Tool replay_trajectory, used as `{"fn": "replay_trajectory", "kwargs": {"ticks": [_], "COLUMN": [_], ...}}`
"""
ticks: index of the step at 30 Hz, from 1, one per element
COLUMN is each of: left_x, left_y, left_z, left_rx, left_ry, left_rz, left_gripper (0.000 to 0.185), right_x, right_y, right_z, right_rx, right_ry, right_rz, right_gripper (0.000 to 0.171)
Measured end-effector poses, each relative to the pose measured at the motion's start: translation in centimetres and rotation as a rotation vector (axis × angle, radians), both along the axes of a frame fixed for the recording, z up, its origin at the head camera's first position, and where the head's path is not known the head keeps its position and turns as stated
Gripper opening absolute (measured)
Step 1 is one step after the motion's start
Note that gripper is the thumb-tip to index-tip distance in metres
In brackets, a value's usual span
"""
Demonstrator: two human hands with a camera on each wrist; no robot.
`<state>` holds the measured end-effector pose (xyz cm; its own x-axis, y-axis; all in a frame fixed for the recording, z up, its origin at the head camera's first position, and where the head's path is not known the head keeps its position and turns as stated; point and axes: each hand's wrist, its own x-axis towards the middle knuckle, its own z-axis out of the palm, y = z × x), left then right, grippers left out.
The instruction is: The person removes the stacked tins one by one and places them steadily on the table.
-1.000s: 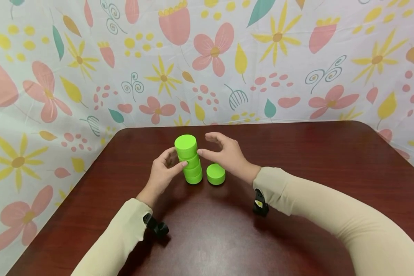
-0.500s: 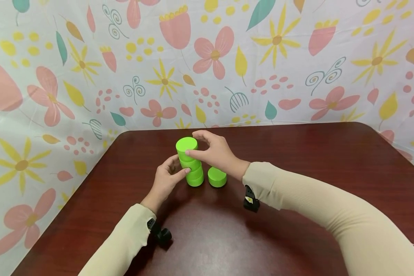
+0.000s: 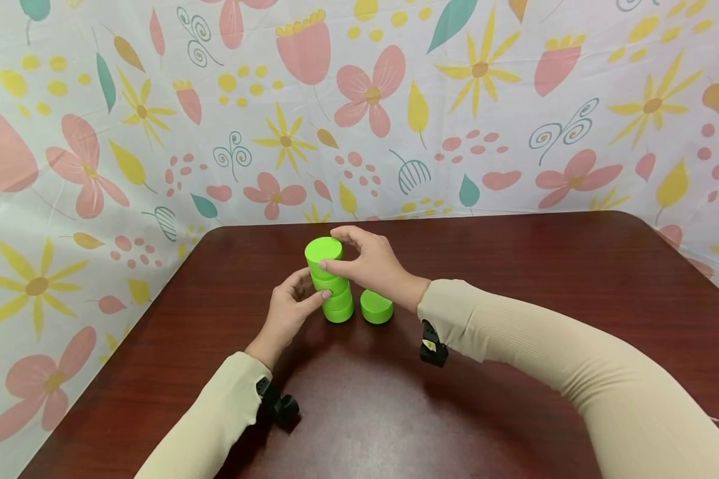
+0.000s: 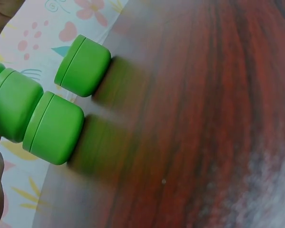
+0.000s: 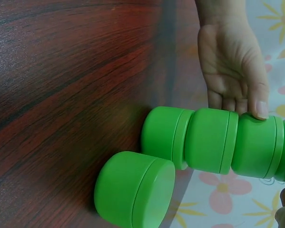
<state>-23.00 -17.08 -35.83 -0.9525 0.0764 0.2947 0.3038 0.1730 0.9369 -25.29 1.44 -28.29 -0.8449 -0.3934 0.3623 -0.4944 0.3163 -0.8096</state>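
Note:
Several round green lidded jars form an upright stack (image 3: 339, 313) on the table. My left hand (image 3: 283, 314) grips the stack from the left below the top jar (image 3: 323, 250); its thumb lies on the front and its fingers go behind. In the right wrist view, this left hand (image 5: 231, 66) has its thumb against the third jar (image 5: 256, 146) from the bottom. My right hand (image 3: 376, 259) holds the top jar between thumb and fingers from the right. One single jar (image 3: 376, 309) of the same kind stands on the table, just right of the stack.
The dark red-brown wooden table (image 3: 515, 279) has a glossy top that mirrors the jars. Behind and to the left hangs a white curtain (image 3: 419, 159) with printed flowers. Each wrist wears a small black camera strap.
My right hand has moved left, from beside the stack to the top jar, and its thumb and fingers have closed on it. My left hand has slid slightly lower on the stack.

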Motion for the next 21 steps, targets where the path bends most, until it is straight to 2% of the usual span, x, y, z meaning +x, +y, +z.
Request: {"fn": "replay_trajectory", "kwargs": {"ticks": [12,21], "left_x": [0.01,-0.15], "left_y": [-0.1,-0.01], "left_z": [-0.16,-0.21], "left_rx": [-0.009,0.014], "left_ry": [-0.007,0.012], "left_rz": [0.0,-0.007], "left_gripper": [0.046,0.044], "right_x": [-0.07,-0.2], "right_y": [0.0,0.58], "right_z": [-0.51,0.12], "right_rx": [0.022,0.005], "right_ry": [0.079,0.103], "right_rz": [-0.017,-0.055], "right_gripper": [0.052,0.051]}}
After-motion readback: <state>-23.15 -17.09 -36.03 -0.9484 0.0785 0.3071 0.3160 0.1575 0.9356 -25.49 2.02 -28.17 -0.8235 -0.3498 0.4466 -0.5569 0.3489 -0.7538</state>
